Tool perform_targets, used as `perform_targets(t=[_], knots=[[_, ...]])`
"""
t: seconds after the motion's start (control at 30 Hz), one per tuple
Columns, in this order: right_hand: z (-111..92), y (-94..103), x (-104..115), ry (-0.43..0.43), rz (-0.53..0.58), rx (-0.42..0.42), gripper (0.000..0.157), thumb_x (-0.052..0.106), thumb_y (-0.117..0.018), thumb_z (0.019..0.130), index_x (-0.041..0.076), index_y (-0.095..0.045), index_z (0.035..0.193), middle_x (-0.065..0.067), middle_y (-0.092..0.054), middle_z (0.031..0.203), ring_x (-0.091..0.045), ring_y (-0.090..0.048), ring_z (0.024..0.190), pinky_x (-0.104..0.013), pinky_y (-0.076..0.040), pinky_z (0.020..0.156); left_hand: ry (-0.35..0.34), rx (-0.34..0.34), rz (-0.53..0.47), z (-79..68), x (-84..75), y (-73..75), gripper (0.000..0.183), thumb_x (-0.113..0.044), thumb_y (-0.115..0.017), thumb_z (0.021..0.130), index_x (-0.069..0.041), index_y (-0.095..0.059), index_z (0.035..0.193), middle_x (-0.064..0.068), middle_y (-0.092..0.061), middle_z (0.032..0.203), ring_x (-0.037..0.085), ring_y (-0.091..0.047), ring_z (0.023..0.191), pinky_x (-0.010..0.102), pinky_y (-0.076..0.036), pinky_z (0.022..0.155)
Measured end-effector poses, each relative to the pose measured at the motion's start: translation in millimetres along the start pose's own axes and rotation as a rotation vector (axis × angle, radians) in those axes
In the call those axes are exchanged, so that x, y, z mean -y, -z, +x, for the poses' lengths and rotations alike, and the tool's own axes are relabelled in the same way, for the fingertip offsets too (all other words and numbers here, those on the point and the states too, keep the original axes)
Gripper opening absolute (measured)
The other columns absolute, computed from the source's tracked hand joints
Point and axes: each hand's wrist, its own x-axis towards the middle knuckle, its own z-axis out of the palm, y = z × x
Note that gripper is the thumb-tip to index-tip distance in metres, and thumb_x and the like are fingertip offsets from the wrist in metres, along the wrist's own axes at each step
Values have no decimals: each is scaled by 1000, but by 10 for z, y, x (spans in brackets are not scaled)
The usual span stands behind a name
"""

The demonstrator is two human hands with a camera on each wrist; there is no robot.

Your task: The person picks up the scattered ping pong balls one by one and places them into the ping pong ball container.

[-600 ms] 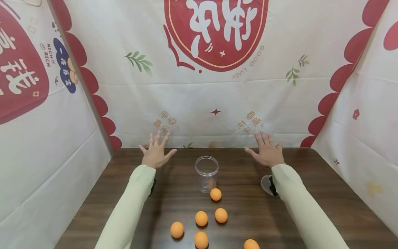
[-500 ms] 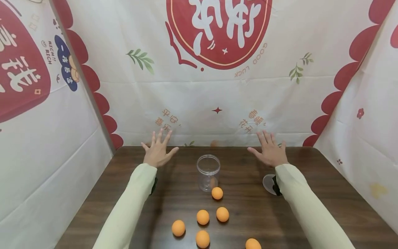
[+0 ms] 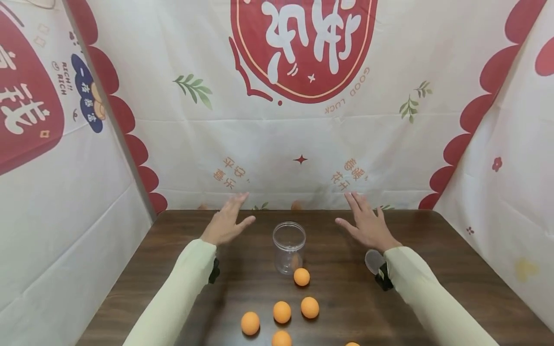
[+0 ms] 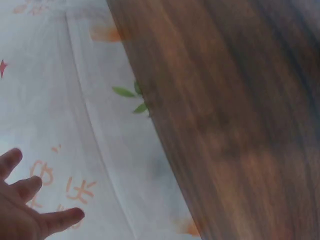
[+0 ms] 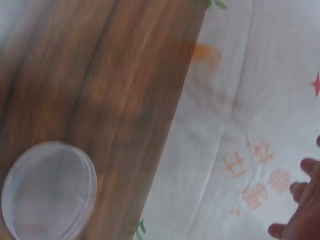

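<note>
A clear jar (image 3: 289, 247) stands upright and uncovered on the brown table, between the two hands. My left hand (image 3: 226, 223) is raised left of it, fingers straight and thumb apart, holding nothing. To the jar's right my right hand (image 3: 367, 225) is held up the same way, also holding nothing. A clear round lid (image 3: 374, 262) lies on the table by the right wrist, partly hidden in the head view; the right wrist view shows the lid (image 5: 50, 192) more fully. One orange ball (image 3: 301, 277) sits just in front of the jar, and several similar balls (image 3: 282, 312) lie nearer.
The wooden table (image 3: 329, 331) ends at the back against a printed white cloth (image 3: 268, 139). Similar cloths hang along the left and right sides. Another orange ball (image 3: 352, 344) is cut off by the bottom edge of the head view.
Both hands have turned from spread, palms-down poses to more edge-on ones, fingers closer together and angled inward. The head view has shifted slightly. The jar, lid and balls rest where they were.
</note>
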Motion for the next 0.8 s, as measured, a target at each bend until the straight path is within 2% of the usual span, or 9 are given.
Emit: perform_targets(t=[0.2,0.3,0.43,0.53,0.67,0.8], knots=[[-215,-237,181,22,7,-7,81,52,-49,94,11,-11,154,-20,-17,156,-44,-16,142,-73,-11,103,-43,127,-226,-60,-39,-227,74,-47,-50,96,-21,-13,154,6,-16,160,33,-16,146,56,-18,114],[-289,-306,291,49,16,-9,81,50,-52,94,10,-13,153,-18,-17,157,-43,-17,142,-73,-14,103,-33,165,-282,-77,-113,-288,77,-47,-55,93,-22,-13,154,5,-16,160,30,-18,146,55,-21,113],[-375,-356,417,80,48,-16,80,44,-60,91,9,-21,151,-18,-21,156,-43,-20,141,-73,-19,101,-30,204,-310,-68,-230,-325,84,-44,-62,89,-23,-13,154,7,-15,160,30,-17,146,57,-24,112],[-427,-389,487,117,76,-39,76,36,-68,87,7,-30,146,-19,-29,152,-43,-25,139,-72,-23,100,-54,221,-310,-41,-298,-342,88,-42,-67,86,-22,-14,154,7,-16,159,30,-19,145,56,-27,110],[-492,-416,571,193,95,-73,70,27,-74,82,6,-39,140,-18,-40,144,-40,-40,132,-70,-30,97,-86,242,-293,7,-357,-360,91,-41,-71,83,-22,-17,153,6,-20,158,28,-23,144,54,-30,109],[-561,-451,658,285,99,-83,67,25,-77,79,7,-46,135,-17,-46,137,-37,-50,122,-65,-39,93,-120,265,-288,59,-389,-379,93,-40,-73,81,-20,-18,153,6,-21,158,27,-25,144,52,-31,109]])
